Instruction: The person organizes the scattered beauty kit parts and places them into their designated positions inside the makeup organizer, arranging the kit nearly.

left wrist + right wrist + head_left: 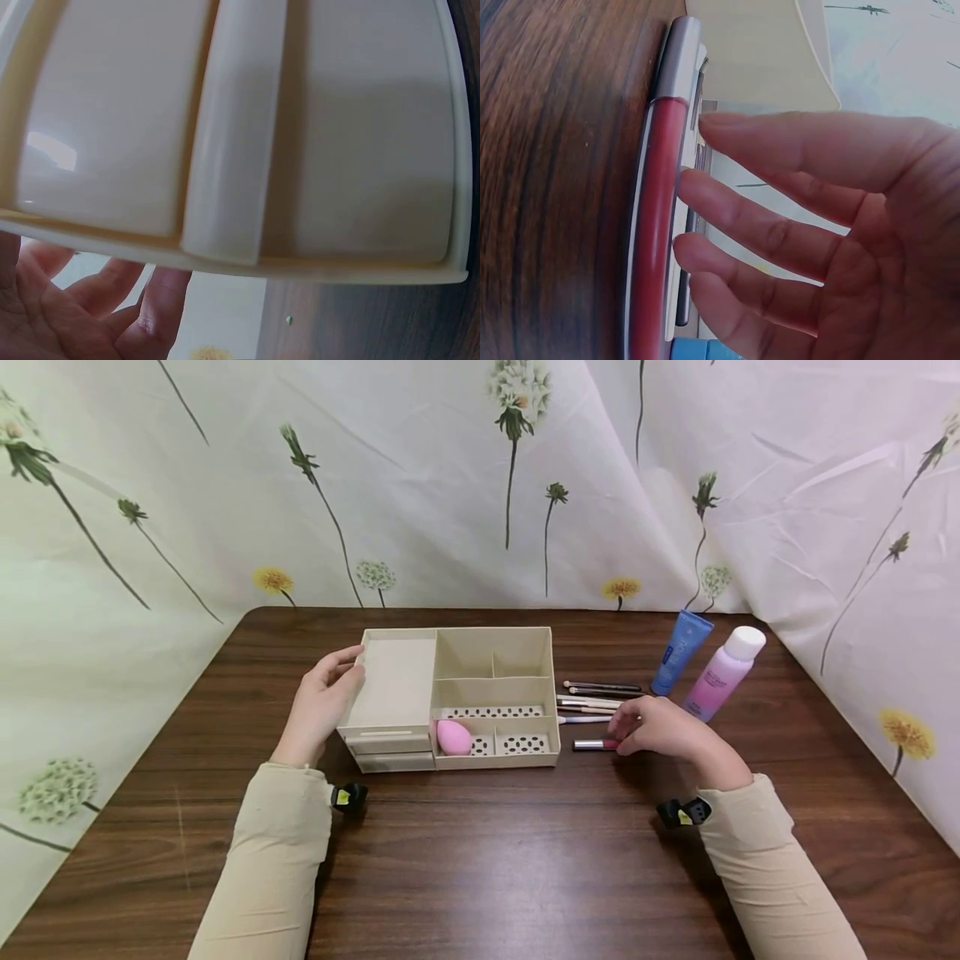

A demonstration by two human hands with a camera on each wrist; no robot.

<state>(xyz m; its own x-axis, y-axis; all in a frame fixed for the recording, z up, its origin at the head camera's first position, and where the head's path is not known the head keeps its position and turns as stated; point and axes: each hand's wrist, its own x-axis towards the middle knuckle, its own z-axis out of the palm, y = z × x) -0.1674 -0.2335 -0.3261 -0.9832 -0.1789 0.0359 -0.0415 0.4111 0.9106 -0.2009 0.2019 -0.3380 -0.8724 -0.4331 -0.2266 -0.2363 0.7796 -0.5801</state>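
Note:
A cream desktop organizer [495,681] stands on the table with a pink makeup sponge [454,738] in its front compartment. My left hand [321,702] is at the organizer's left side, fingers against its outer wall. In the left wrist view those fingers [154,315] show just beyond the wall. A red lip gloss tube with a silver cap [658,195] lies on the table to the organizer's right. Right beside it is my right hand [660,728], fingers loosely bent. The right wrist view shows the fingertips close to the tube, not wrapped round it; contact is unclear.
Several makeup brushes [592,702] lie between the organizer and my right hand. Behind that hand stand a blue squeeze tube [681,652] and a pink bottle with a white cap [723,677]. A flower-patterned cloth [450,485] hangs behind the wooden table [480,860].

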